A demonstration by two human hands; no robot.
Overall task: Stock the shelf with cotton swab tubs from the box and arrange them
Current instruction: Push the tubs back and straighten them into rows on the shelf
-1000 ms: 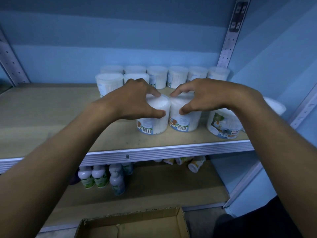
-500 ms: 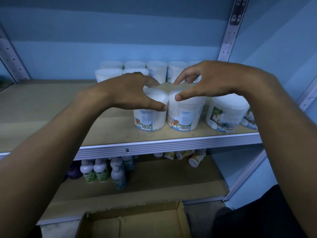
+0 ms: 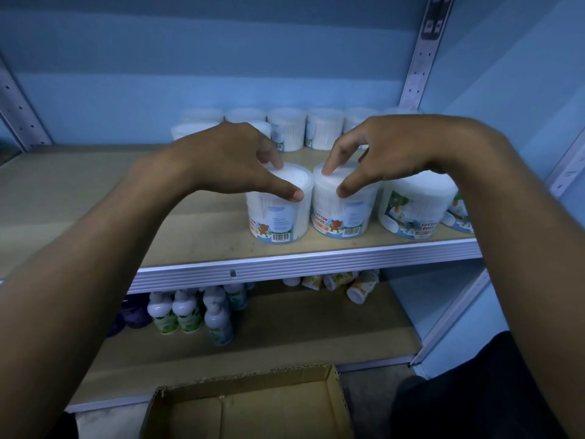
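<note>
Left hand [image 3: 228,160] grips left tub [image 3: 278,213]; right hand [image 3: 389,153] grips right tub [image 3: 345,210].

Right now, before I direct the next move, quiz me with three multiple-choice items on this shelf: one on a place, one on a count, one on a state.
1. Where does the brown cardboard box sit?
A. on the upper shelf
B. below the shelves, at the frame's bottom
C. on the tubs

2. How many white bear-label cotton bud tubs are under the hands?
A. one
B. two
C. four

3. How does the left hand hold its tub?
A. flat palm on the lid
B. thumb and fingers pinching the lid rim
C. not touching

Key: 1 B, it lies beneath the lower shelf; 2 B, the right hand holds the second tub; 3 B, the thumb presses the rim.
</note>
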